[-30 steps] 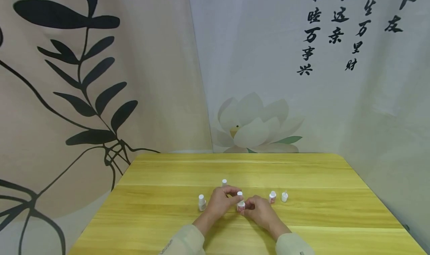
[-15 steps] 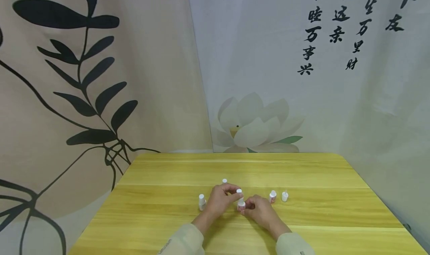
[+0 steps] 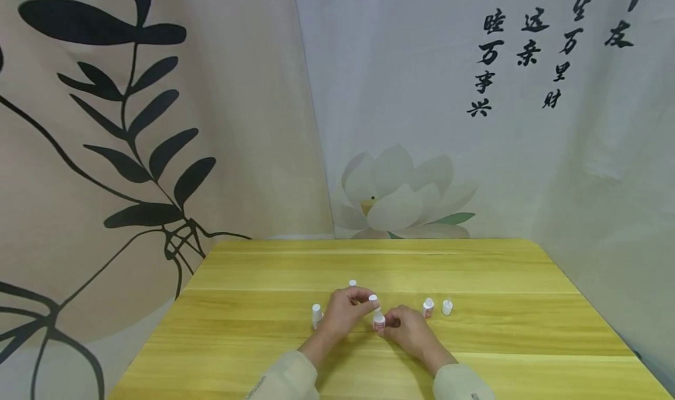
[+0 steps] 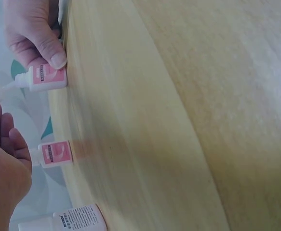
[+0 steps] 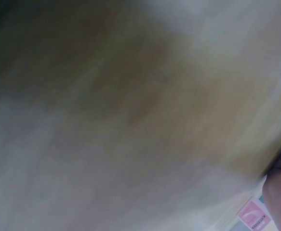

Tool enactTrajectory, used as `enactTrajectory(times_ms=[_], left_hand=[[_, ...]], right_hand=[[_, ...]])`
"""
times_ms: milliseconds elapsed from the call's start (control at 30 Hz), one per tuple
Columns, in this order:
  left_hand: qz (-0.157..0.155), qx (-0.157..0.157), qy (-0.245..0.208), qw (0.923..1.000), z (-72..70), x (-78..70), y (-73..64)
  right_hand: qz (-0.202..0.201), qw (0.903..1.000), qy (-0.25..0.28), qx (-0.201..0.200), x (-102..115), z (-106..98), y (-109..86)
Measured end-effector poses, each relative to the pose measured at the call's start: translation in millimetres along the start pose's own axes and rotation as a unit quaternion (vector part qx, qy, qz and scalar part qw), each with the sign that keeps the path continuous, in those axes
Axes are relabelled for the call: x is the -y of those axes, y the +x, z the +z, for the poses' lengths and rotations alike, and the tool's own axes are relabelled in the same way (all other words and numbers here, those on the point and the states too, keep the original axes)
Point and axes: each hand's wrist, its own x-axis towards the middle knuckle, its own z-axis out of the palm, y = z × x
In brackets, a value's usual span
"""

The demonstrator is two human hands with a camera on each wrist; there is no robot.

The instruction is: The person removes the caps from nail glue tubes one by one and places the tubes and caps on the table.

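While your right hand (image 3: pixel 408 330) pinches the pink-labelled bottle (image 3: pixel 379 322) upright on the wooden table (image 3: pixel 506 353) and your left hand (image 3: pixel 344 315) pinches the white cap (image 3: pixel 373 298) just above it, expect light, stiff, probably slick plastic, best held by lower body and cap sides.

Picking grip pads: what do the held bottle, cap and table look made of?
Bottle: smooth, opaque white, likely plastic; coated glass possible.
Cap: probably plastic, evenly white and plain.
Table: wood or wood-look laminate, smooth, with yellow-brown grain.
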Motion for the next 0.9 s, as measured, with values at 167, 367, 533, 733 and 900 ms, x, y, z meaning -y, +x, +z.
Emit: enactTrajectory(times_ms=[167, 367, 533, 733, 900], left_hand=[[-0.004, -0.003, -0.003, 1.0, -1.1, 0.4, -1.3], [-0.001, -0.012, 0.005, 0.9999, -1.9, 3.6, -2.7], [0.003, -0.019, 0.017, 0.9997, -3.7, 4.7, -4.5], [-0.002, -0.016, 0.01, 0.9998, -6.5, 4.6, -7.1], [-0.009, -0.015, -0.004, 0.9998, -7.8, 4.6, -8.9]], right_hand=[[0.001, 1.0, 0.002, 0.0, -1.4, -0.5, 0.6], [0.001, 0.9999, 0.01, -0.002, -1.9, 0.8, -0.1], [-0.003, 1.0, 0.007, -0.006, -2.5, 0.7, -0.4], [-0.004, 0.9999, 0.004, -0.011, -3.0, 1.0, 0.1], [-0.001, 0.9999, 0.004, -0.011, -3.5, 1.3, -0.4]])
